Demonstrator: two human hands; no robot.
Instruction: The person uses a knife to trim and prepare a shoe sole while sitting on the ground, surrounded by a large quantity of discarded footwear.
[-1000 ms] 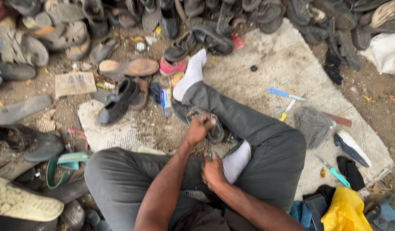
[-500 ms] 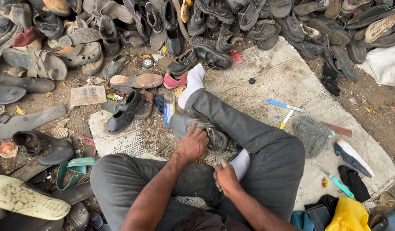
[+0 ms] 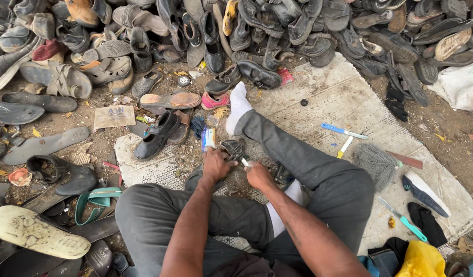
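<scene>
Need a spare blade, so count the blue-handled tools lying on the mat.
2. One blue-handled tool lies beyond the outstretched leg, beside a yellow one. A teal one lies near the mat's right edge. Others may hide under clutter.
</scene>
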